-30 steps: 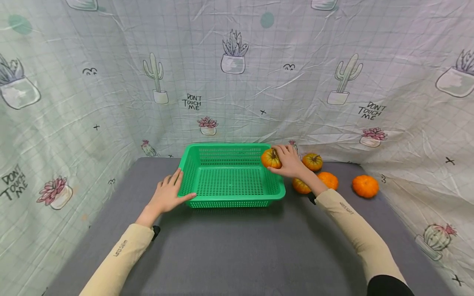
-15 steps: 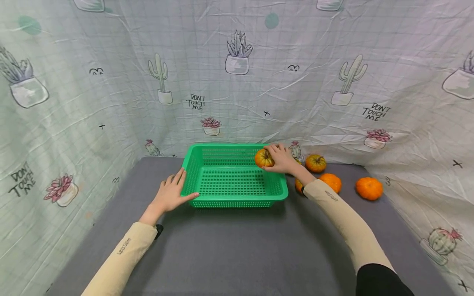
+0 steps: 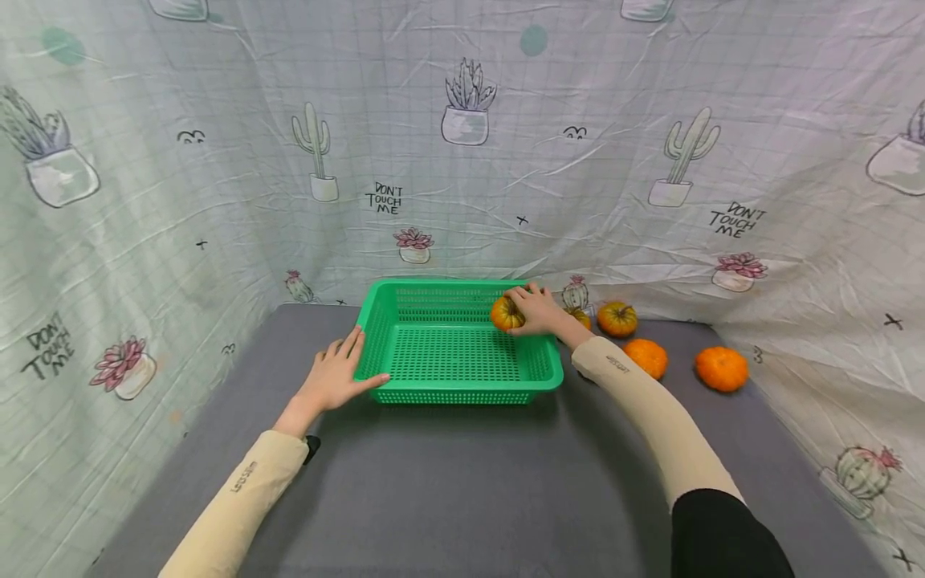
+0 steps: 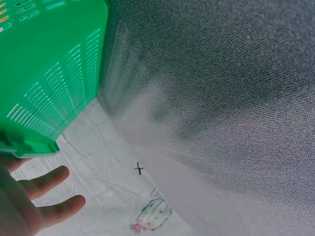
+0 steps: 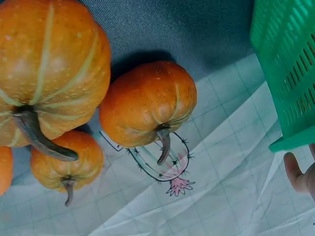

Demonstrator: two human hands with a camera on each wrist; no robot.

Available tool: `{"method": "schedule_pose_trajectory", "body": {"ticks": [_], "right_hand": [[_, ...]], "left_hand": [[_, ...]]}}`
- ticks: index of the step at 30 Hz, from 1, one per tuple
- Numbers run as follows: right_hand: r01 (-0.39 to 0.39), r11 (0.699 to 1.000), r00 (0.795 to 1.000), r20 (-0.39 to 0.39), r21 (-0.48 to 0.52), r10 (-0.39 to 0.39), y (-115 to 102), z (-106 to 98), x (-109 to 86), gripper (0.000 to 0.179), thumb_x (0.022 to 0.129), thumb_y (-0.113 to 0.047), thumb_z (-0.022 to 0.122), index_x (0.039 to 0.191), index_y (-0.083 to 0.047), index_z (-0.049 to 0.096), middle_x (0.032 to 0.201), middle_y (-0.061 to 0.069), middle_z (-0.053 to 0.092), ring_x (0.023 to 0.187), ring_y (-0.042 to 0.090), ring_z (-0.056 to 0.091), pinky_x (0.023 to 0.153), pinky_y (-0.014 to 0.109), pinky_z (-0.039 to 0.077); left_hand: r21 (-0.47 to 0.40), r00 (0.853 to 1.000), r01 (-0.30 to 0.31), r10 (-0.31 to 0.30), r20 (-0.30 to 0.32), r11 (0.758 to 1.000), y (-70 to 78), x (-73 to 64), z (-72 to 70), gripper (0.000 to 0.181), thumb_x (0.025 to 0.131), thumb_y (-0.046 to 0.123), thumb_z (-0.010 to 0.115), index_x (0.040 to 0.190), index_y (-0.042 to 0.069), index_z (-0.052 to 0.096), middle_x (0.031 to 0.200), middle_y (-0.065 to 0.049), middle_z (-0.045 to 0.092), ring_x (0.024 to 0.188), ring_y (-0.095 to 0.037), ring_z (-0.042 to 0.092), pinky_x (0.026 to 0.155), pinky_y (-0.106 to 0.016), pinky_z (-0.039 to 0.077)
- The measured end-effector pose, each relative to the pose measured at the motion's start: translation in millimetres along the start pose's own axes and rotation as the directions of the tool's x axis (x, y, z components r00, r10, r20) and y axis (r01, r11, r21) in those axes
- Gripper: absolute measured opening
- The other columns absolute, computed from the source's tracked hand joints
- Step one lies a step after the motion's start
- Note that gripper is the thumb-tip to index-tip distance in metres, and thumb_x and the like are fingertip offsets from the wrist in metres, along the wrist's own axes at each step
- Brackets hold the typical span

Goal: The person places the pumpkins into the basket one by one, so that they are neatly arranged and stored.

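Observation:
A green plastic basket (image 3: 455,385) with slotted walls stands on the grey table. My left hand (image 3: 332,377) rests at its left front corner, fingers spread along the left rim and the thumb over the front rim. At the basket's right side, my right hand (image 3: 538,311) grips a small orange pumpkin (image 3: 506,314) from above, inside the rim and above the basket floor. The left wrist view has fingers (image 4: 61,209) spread beside the basket's outer wall. In the right wrist view only fingertips (image 5: 293,169) show by the rim, and the held pumpkin is hidden.
Right of the basket sit several more pumpkins: one partly behind the right wrist (image 3: 582,319), one at the back (image 3: 617,319), one nearer (image 3: 646,358) and one farther right (image 3: 722,368). A pale curtain (image 3: 520,177) printed with cacti surrounds the table (image 3: 462,490).
My right hand has carried the pumpkin leftward and slightly down, from the basket's right rim to inside it. The left hand stays at the corner. The view has shifted slightly.

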State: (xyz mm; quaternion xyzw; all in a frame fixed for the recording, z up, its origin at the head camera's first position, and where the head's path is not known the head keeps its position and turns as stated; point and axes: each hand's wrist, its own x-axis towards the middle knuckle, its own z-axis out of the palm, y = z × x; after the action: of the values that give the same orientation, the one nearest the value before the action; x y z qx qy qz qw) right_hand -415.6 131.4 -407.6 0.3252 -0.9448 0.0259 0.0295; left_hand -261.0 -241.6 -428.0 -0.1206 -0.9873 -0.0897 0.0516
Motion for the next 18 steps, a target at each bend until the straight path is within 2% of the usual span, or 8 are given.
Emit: {"method": "schedule_pose_trajectory", "body": {"ticks": [6,11,18], "right_hand": [[0.016,0.998,1.0,0.017,-0.065,-0.015,-2.3,5.9,8.9,0.075,0.075,-0.047,0.065,0.134,-0.011,0.037,0.133,0.009,0.042,0.117,0.032,0.032,0.094,0.059,0.024],[0.001,0.994,0.999,0.033,-0.109,0.002,-5.4,8.6,14.3,0.075,0.075,-0.05,0.064,0.134,-0.012,0.038,0.133,0.008,0.044,0.116,0.031,0.032,0.095,0.061,0.022],[-0.003,0.99,0.997,0.08,-0.14,0.014,-10.4,11.7,17.1,0.078,0.075,-0.053,0.062,0.136,-0.013,0.035,0.134,0.007,0.044,0.113,0.028,0.034,0.093,0.056,0.023]], "left_hand": [[-0.009,1.0,0.001,-0.001,-0.002,1.0,0.2,0.5,-1.0,0.099,0.078,0.07,0.042,0.144,0.002,0.012,0.15,-0.016,0.01,0.129,-0.042,0.025,0.094,-0.062,0.025],[-0.006,1.0,0.002,-0.002,-0.006,1.0,-0.9,1.6,-0.8,0.098,0.078,0.069,0.042,0.144,0.002,0.012,0.15,-0.015,0.011,0.129,-0.042,0.025,0.094,-0.062,0.025],[-0.003,1.0,-0.005,0.005,0.008,1.0,2.4,0.7,-2.5,0.098,0.078,0.069,0.041,0.144,0.002,0.011,0.15,-0.015,0.01,0.129,-0.041,0.025,0.093,-0.062,0.026]]}}
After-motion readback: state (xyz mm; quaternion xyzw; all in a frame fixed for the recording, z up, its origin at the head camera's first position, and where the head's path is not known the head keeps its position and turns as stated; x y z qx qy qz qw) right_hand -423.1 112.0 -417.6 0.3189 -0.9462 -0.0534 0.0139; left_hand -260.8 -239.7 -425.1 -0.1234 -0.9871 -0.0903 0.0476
